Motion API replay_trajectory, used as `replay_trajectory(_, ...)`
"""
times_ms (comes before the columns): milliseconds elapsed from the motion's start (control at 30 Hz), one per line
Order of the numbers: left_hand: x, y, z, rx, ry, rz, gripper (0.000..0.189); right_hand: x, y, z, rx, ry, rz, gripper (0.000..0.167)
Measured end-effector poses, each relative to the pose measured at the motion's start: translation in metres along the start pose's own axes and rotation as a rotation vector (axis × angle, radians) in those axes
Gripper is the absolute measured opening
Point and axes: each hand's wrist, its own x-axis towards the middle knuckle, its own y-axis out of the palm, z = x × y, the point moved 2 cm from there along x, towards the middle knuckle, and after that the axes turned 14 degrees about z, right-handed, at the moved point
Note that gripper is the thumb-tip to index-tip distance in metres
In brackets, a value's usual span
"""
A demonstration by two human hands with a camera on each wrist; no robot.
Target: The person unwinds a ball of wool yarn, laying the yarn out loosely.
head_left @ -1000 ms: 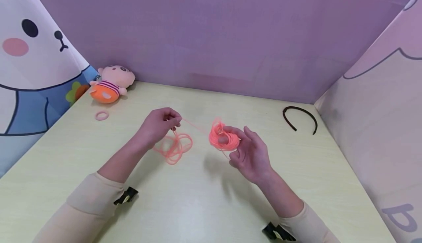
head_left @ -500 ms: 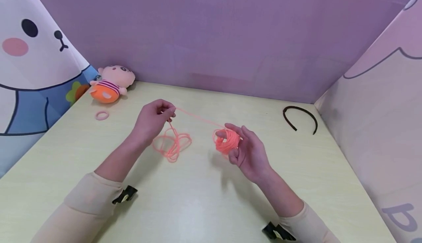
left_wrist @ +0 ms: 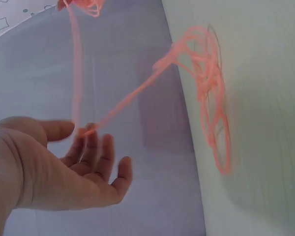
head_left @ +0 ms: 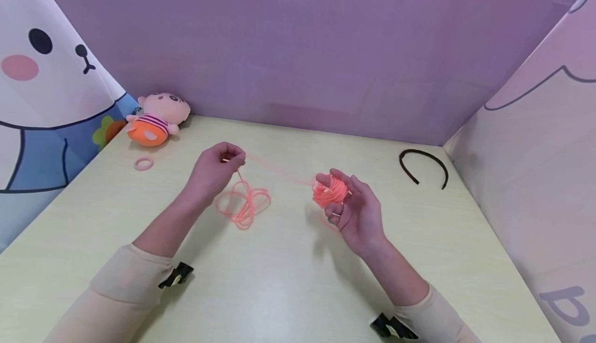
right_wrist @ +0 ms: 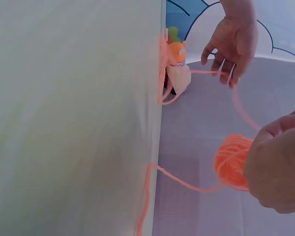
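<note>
My right hand (head_left: pixel 358 216) holds a small wound bundle of coral-pink yarn (head_left: pixel 329 193) above the table, its fingers curled round the coils. A loose tail of yarn (right_wrist: pixel 191 187) hangs from the bundle down to the table in the right wrist view. To the left, my left hand (head_left: pixel 214 169) pinches the strand between thumb and fingertips. From that pinch one length of yarn (left_wrist: pixel 77 73) runs across to the bundle. Another length drops to a loose tangle of yarn loops (head_left: pixel 249 206) on the table below the left hand.
A plush doll (head_left: pixel 155 119) in orange and stripes lies at the back left, with a pink ring (head_left: pixel 144 163) in front of it. A dark headband (head_left: pixel 426 154) lies at the back right of the pale table (head_left: pixel 261 291). Fabric walls (head_left: pixel 316 48) enclose the table.
My left hand has moved left and away from me, drawing out the strand between the hands. The right hand has turned the yarn bundle and shifted it slightly right.
</note>
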Motion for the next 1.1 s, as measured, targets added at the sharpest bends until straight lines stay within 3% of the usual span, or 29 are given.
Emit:
replay_trajectory(200, -0.001, 0.022, 0.000, 0.123, 0.127, 0.100, 0.019, -0.001, 0.002, -0.001, 0.030, 0.001, 0.102, 0.042)
replay_trajectory(300, -0.005, 0.038, -0.005, 0.138, 0.191, 0.180, 0.013, -0.001, 0.003, -0.002, 0.025, 0.014, 0.189, 0.045)
replay_trajectory(467, -0.017, 0.060, -0.015, 0.116, 0.241, 0.295, 0.011, -0.002, 0.005, -0.003, 0.030, 0.047, 0.337, 0.049)
replay_trajectory(567, -0.022, 0.069, -0.020, 0.099, 0.277, 0.320, 0.013, -0.002, 0.007, -0.004, 0.036, 0.069, 0.403, 0.052)
replay_trajectory(767, -0.026, 0.079, -0.021, 0.106, 0.312, 0.303, 0.015, -0.003, 0.009, -0.007, 0.048, 0.095, 0.526, 0.055)
replay_trajectory(900, -0.026, 0.080, -0.020, 0.105, 0.312, 0.279, 0.009, -0.003, 0.010, -0.006, 0.036, 0.084, 0.497, 0.053)
replay_trajectory(1100, -0.025, 0.077, -0.021, 0.092, 0.301, 0.262, 0.006, -0.003, 0.008, -0.002, 0.016, 0.054, 0.228, 0.042)
